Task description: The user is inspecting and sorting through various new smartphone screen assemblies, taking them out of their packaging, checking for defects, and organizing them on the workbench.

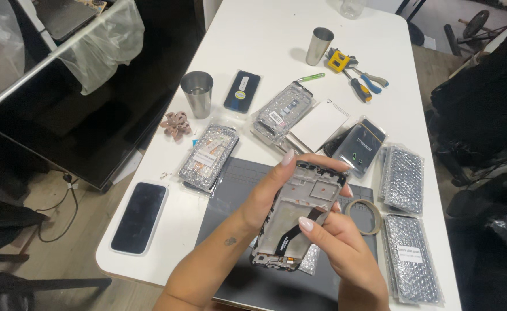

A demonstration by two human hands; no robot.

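Note:
I hold an opened phone frame [299, 214] above a grey work mat [233, 184], its bare inner side facing me with a black flex strip running down it. My left hand [265, 198] grips the frame's left edge, fingers curled over the top. My right hand [340, 245] supports the right lower side, with its thumb pressed on the black strip near the middle. A bubble-wrap piece [310, 262] lies under the frame's lower end.
On the white table [265, 40] lie a dark phone [139, 217], several bubble-wrapped phone parts [208, 156], a tape roll [366, 214], two metal cups [197, 92], a green pen [311, 77], screwdrivers and pliers [360, 80]. A dark screen [63, 115] stands left.

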